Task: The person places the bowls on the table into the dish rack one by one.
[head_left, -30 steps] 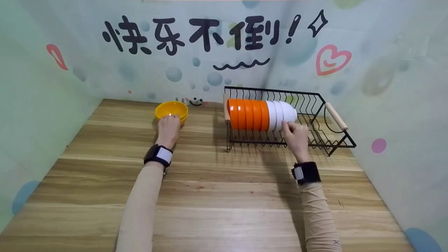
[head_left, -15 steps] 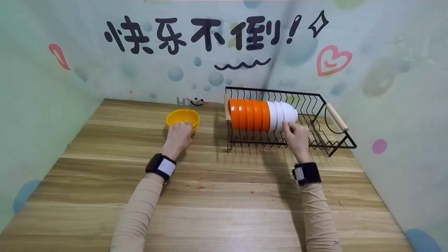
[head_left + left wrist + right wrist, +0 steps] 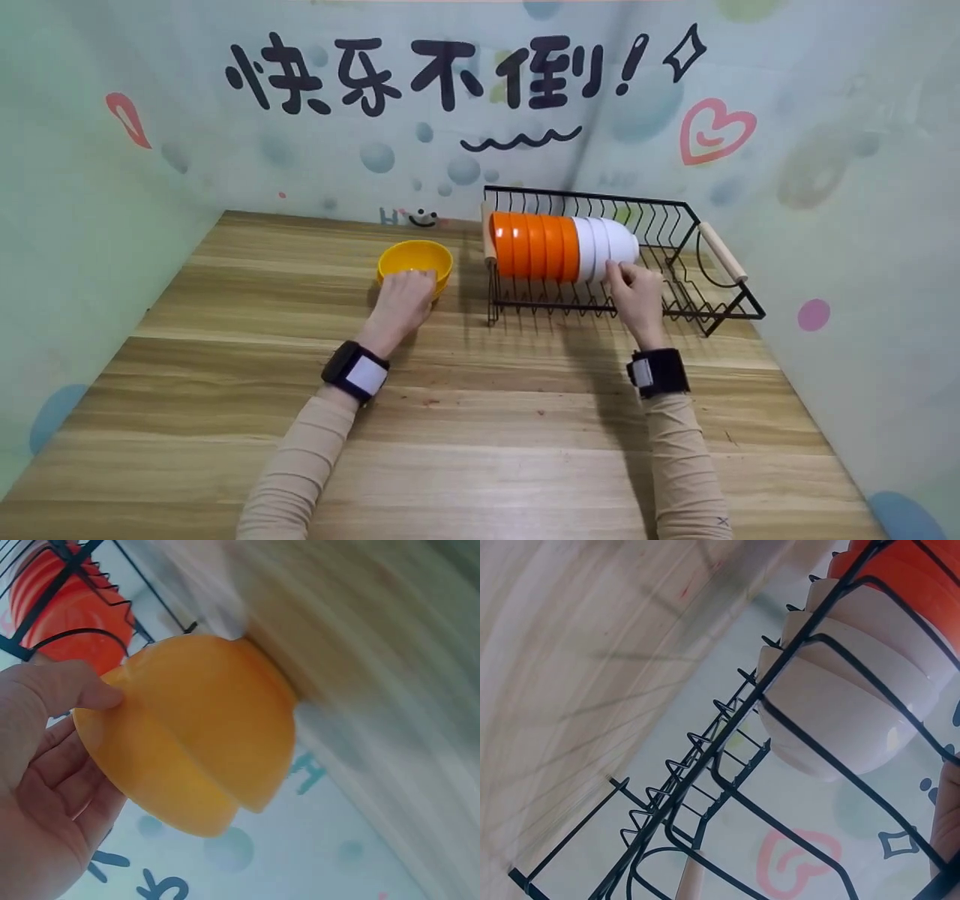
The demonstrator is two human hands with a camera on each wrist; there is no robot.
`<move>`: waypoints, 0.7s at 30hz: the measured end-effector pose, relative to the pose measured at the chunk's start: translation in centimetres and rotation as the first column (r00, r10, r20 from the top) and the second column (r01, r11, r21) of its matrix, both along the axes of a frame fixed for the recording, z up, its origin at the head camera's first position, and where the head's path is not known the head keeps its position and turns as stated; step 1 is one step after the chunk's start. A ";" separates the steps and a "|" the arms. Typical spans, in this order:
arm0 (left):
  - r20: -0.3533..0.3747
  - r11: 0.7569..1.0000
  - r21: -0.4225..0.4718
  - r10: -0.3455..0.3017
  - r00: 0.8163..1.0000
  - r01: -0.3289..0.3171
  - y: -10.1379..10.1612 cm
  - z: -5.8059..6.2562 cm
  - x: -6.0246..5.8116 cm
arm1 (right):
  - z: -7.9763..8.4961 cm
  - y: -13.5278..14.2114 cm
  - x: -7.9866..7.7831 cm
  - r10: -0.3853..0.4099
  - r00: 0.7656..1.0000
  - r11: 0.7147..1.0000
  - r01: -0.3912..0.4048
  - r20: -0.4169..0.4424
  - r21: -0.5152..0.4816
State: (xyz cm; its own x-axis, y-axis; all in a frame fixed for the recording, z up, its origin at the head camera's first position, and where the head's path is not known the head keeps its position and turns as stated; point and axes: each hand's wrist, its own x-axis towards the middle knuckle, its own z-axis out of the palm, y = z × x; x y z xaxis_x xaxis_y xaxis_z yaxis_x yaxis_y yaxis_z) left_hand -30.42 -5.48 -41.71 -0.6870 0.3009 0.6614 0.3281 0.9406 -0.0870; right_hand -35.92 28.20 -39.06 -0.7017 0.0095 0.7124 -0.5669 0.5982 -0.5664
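Observation:
Two nested yellow bowls (image 3: 412, 257) are in my left hand (image 3: 401, 304), in front of the table's back wall. In the left wrist view the thumb presses one side of the yellow bowls (image 3: 202, 727), with the other fingers on the opposite side. My right hand (image 3: 637, 296) is at the front of the black dish rack (image 3: 555, 306), its curled fingers pinching the rim of the rightmost white bowl (image 3: 621, 244). Only an edge of the right hand (image 3: 946, 821) shows in the right wrist view, and its fingertips are hidden there.
Several orange bowls (image 3: 536, 246) stand on their sides in the rack, nested in one row with the white ones. Wooden handles (image 3: 721, 251) top the rack's ends. Printed cloth walls (image 3: 300, 172) border the wooden table (image 3: 480, 450).
My left hand has carried the yellow bowls right and slightly nearer me, toward the rack. The right hand stays in place beside the white bowl.

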 end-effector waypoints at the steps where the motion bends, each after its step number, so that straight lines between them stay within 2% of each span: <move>1: -0.006 1.000 0.000 -0.002 1.000 0.002 0.1 0.2 0.1 | 0.1 0.0 0.1 0.008 1.000 1.000 -0.008 0.008 -0.009; 3: -0.015 1.000 -0.008 -0.006 1.000 0.006 0.3 0.7 0.2 | 0.4 -0.1 0.3 0.017 1.000 1.000 -0.016 0.026 -0.019; 6: -0.038 1.000 -0.020 -0.011 0.999 0.010 0.7 1.8 0.6 | 1.2 -0.6 0.8 0.042 0.994 0.999 -0.039 0.099 -0.030; 8: -0.053 0.999 -0.036 -0.010 0.999 0.008 1.1 2.4 0.9 | 1.9 -1.0 1.4 0.069 0.982 0.998 -0.067 0.174 -0.020; 10: -0.069 0.999 -0.053 -0.014 0.998 0.010 1.5 3.2 1.2 | 2.5 -1.6 2.0 0.113 0.961 0.994 -0.112 0.254 -0.016; 12: -0.086 0.997 -0.076 -0.018 0.996 0.011 2.0 3.8 1.6 | 3.1 -2.4 2.6 0.171 0.935 0.985 -0.174 0.312 -0.019; 15: -0.119 0.995 -0.097 -0.044 0.992 0.033 2.7 4.5 2.2 | 3.7 -3.5 3.5 0.282 0.888 0.959 -0.268 0.363 -0.090; 18: -0.166 0.992 -0.109 -0.087 0.982 0.069 3.5 5.1 2.7 | 4.0 -4.6 4.3 0.397 0.833 0.917 -0.348 0.385 -0.195; 21: -0.207 0.986 -0.126 -0.136 0.969 0.112 4.2 5.5 3.1 | 4.1 -5.5 4.9 0.500 0.769 0.863 -0.404 0.399 -0.303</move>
State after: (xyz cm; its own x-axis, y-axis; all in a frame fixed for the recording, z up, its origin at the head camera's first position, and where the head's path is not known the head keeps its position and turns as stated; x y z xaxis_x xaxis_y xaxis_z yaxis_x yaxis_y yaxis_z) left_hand -27.35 -1.24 -36.18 -0.4854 0.4554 0.7463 0.4037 0.8739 -0.2707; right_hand -31.06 22.65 -34.93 -0.8963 -0.2915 0.3342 -0.3972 0.1925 -0.8973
